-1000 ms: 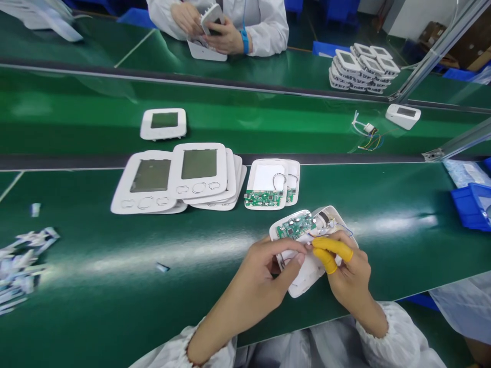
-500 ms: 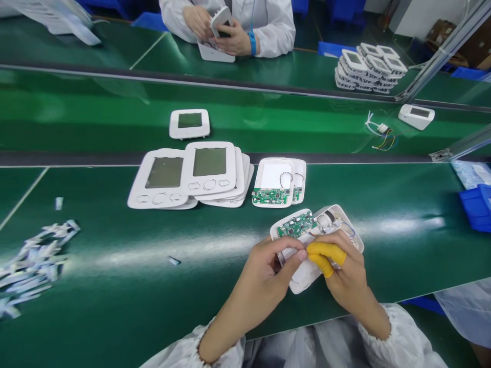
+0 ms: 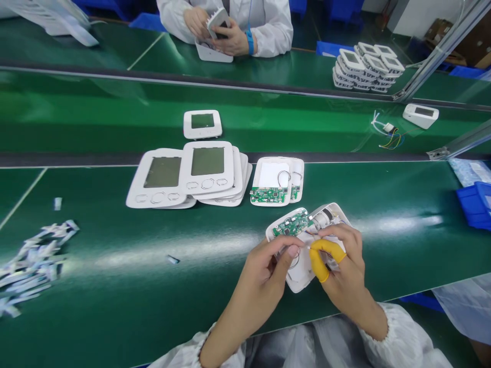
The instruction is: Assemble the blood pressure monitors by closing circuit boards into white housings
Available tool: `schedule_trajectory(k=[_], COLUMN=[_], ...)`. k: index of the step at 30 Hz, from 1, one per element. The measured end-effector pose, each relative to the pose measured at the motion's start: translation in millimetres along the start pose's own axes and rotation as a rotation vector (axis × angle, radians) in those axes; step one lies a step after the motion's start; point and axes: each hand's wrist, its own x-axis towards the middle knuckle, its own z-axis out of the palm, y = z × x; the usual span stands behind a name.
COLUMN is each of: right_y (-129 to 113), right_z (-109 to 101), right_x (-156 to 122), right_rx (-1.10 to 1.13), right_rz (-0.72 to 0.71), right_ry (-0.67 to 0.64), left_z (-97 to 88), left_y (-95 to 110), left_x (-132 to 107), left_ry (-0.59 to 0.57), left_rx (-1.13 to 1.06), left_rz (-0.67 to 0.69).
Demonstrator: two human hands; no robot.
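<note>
Glossy green bench (image 3: 115, 286), lamp glare

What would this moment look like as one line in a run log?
left hand: pinching at white casing | right hand: yellow-capped fingers gripping white casing | circuit board: exposed inside | front panels: stacked behind

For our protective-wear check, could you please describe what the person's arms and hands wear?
The left sleeve and right sleeve are white and loose, with gathered cuffs. The right hand wears yellow finger cots on thumb and forefinger; the left hand wears none.
</note>
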Motion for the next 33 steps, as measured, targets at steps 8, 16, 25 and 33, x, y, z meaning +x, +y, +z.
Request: schedule_trajectory(k=[8,16,25,33], right_y=[-12,-13,-14,-14], right_z=[16,19,18,16], right_x=[-5,-5,-7,-9], right_rx=[-0.048,-0.071,-0.023,-0.007], right_rz=[0.145,0.183,0.217,0.222], right_ry=[0.121,0.176,0.15,0.134], left_z=[20.4,45.0,49.4,52.8], left_y=[-4,-6,-7,-7], left_x=[-18,-26,-31,-29], left_ry=[0.183,0.319,0.388,0.403], left_rx=[-0.132,-0.42,-0.384,-0.356], left_rz=[-0.011,0.007,0.073,0.13])
